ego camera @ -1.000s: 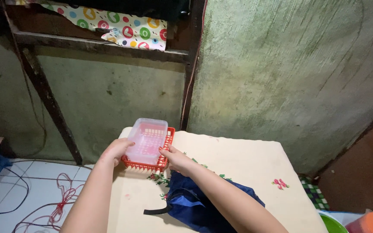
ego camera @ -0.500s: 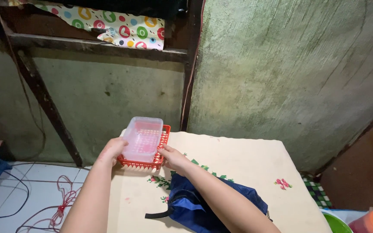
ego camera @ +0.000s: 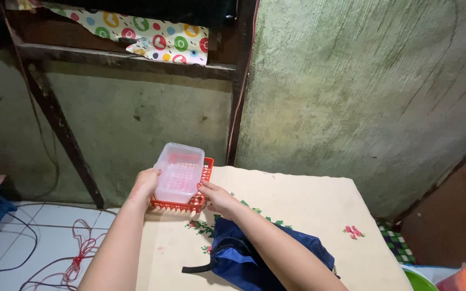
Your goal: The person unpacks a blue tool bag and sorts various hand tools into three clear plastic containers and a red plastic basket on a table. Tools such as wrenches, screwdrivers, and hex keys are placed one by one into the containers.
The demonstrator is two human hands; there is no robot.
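1. clear plastic tub (ego camera: 179, 171) sits in a red basket (ego camera: 196, 200) at the worktop (ego camera: 308, 210) corner, left hand (ego camera: 145, 183) and right hand (ego camera: 215, 196) both clenched on them.
2. blue bag (ego camera: 244, 253) lies just beside, partly under the right arm.
3. bowls at the bottom right are cut off.

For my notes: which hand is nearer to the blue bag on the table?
Right. The right hand holds the red basket just above the blue bag; the left hand grips the basket's far side.

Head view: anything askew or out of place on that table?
Mildly. The clear plastic tub sits upside down and tilted in the red slotted plastic basket, steadied by the left hand and right hand. A crumpled blue fabric bag sprawls across the cream embroidered tablecloth.
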